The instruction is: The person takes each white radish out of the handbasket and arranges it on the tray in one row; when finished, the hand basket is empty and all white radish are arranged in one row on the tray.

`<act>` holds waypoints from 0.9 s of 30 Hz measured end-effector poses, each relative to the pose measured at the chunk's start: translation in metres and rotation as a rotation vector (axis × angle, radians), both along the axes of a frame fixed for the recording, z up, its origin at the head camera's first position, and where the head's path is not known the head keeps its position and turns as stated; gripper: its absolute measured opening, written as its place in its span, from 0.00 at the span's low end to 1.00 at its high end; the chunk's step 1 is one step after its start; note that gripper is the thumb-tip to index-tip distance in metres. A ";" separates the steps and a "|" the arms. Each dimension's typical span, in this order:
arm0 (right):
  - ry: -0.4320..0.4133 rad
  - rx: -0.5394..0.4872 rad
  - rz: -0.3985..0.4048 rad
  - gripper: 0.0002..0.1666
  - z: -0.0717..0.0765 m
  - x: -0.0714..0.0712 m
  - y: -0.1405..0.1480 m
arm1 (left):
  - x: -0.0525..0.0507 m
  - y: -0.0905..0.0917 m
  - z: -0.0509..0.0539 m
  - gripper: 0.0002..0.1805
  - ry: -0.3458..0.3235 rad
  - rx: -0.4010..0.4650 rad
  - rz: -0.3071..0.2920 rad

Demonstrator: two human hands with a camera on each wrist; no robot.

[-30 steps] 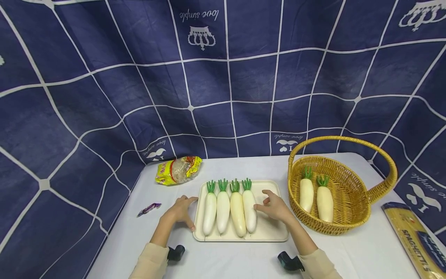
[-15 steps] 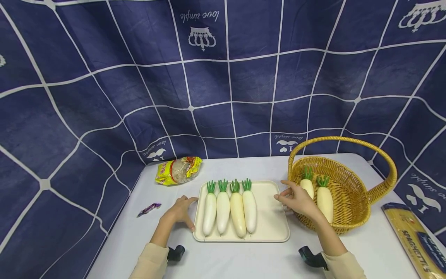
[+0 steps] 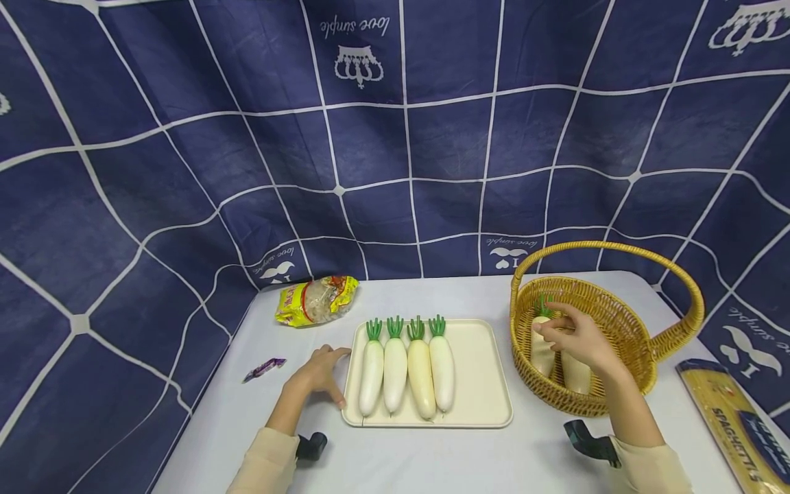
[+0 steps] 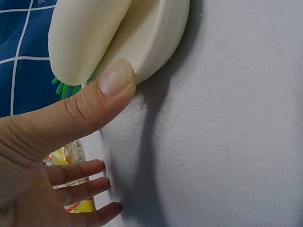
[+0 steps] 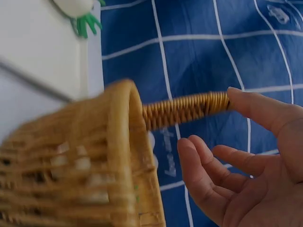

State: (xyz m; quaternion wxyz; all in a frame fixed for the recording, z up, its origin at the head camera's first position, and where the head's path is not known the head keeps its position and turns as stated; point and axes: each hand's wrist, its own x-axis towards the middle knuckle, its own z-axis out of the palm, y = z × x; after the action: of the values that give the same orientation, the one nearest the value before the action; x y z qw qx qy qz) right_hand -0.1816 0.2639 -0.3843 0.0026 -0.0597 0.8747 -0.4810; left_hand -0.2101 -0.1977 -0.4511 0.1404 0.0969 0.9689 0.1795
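Observation:
Several white radishes (image 3: 371, 381) with green tops lie side by side on the left and middle of a cream tray (image 3: 480, 377). My left hand (image 3: 322, 374) is at the tray's left edge, fingers spread; in the left wrist view its thumb (image 4: 113, 80) touches the tray's corner. Over the wicker basket (image 3: 623, 350) hovers my right hand (image 3: 580, 336), fingers loosely bent and holding nothing. Two more radishes lie in the basket: the left radish (image 3: 543, 353) is beneath my fingertips, and the right radish (image 3: 577, 375) is partly hidden by the hand.
The basket's tall handle (image 3: 607, 245) arches over it. A spaghetti pack (image 3: 737, 418) lies at the table's right edge. A yellow food bag (image 3: 317, 302) is behind the tray on the left, and a small purple-wrapped candy (image 3: 264, 370) lies further left. A blue curtain (image 3: 444, 144) backs the table.
My right hand has left the rightmost radish on the tray and moved right, past the tray's edge, to over the basket. My left hand and the radishes have stayed put.

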 end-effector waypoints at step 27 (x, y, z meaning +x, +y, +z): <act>-0.104 0.387 -0.030 0.49 0.001 -0.021 0.043 | 0.000 -0.001 -0.001 0.56 -0.004 0.002 0.001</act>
State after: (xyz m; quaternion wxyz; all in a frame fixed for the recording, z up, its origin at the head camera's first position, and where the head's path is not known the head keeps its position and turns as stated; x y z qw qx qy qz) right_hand -0.2021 0.3071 -0.3832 0.0520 -0.0204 0.9503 -0.3063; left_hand -0.2097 -0.1986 -0.4525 0.1420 0.0961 0.9684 0.1809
